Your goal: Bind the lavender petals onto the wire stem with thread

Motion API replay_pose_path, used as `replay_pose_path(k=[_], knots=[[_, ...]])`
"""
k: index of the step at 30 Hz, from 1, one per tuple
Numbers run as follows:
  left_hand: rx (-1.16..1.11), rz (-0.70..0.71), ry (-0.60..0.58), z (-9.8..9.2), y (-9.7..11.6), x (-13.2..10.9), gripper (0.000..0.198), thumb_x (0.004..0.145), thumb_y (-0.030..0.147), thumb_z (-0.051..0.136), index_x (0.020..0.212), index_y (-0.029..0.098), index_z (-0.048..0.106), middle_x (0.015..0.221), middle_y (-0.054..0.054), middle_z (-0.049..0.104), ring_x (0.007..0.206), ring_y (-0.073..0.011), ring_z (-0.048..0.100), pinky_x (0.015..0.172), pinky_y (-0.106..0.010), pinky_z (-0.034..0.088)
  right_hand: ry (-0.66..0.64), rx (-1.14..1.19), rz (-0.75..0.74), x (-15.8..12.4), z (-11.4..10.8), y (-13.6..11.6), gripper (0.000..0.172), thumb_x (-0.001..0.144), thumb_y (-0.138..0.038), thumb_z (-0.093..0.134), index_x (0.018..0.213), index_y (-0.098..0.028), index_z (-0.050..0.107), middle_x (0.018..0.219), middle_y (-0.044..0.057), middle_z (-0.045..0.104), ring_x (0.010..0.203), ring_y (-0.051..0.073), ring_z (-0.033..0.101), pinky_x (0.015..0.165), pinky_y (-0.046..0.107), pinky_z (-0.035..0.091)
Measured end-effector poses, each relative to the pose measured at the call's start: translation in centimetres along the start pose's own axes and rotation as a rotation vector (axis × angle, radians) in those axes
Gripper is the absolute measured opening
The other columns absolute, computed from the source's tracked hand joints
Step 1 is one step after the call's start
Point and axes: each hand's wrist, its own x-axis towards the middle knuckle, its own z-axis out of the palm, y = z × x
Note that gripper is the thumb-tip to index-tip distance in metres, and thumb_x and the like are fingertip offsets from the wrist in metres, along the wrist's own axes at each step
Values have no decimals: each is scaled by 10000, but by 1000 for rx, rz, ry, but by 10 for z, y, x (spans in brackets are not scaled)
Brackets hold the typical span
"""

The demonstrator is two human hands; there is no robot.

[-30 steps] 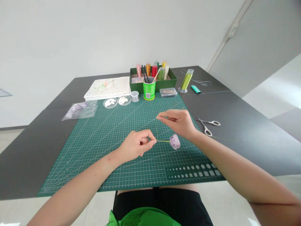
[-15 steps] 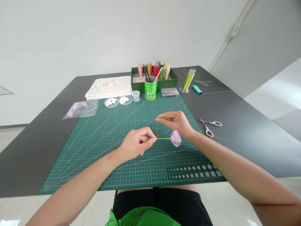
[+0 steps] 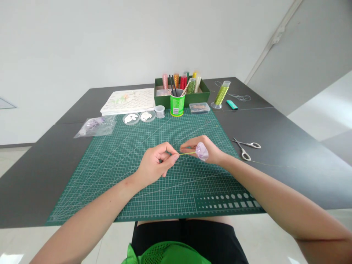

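Observation:
A pale purple artificial flower [image 3: 202, 151] on a thin green stem [image 3: 187, 153] is held level above the cutting mat [image 3: 115, 165]. My left hand [image 3: 156, 159] pinches the far end of its stem between thumb and forefinger. Just behind the stem is my right hand [image 3: 203, 146], its fingertips pinched together near the left ones. The flower head covers part of that hand. The thread that ran from the right fingertips to the stem a moment ago is too fine to make out now.
Scissors [image 3: 245, 149] lie partly open on the right. A spool of green thread [image 3: 222, 93] and a teal lighter-like item [image 3: 232, 105] are behind them. Further back are a green cup [image 3: 177, 104], a box of spools [image 3: 205, 88], lidded dishes [image 3: 131, 118] and a plastic bag [image 3: 96, 126].
My right hand has come down and nearer, from above the stem to just behind it. My left hand and the flower have shifted slightly left and up.

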Motion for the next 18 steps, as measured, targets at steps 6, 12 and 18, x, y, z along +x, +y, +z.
replay_pose_path(k=[6, 12, 18], knots=[[208, 179, 331, -7, -5, 3, 122, 962, 221, 627, 843, 195, 623, 405, 109, 519, 313, -47, 499, 432, -148, 399, -12, 59, -86, -4, 2, -4, 240, 930, -339, 667, 856, -154, 800, 650, 6, 689, 552, 97, 526, 534, 225, 391], [264, 96, 419, -14, -11, 11, 136, 956, 239, 627, 825, 207, 613, 395, 116, 499, 306, -58, 484, 408, -173, 358, 27, 3, -293, -10, 0, -24, 197, 966, -242, 645, 886, -145, 797, 701, 28, 743, 563, 93, 599, 546, 212, 429], [310, 16, 398, -15, -12, 14, 147, 961, 262, 606, 824, 207, 606, 396, 109, 504, 321, -70, 492, 422, -183, 362, 92, -76, -395, -13, -5, -34, 186, 977, -209, 636, 880, -147, 782, 679, 13, 724, 545, 79, 586, 541, 200, 436]])
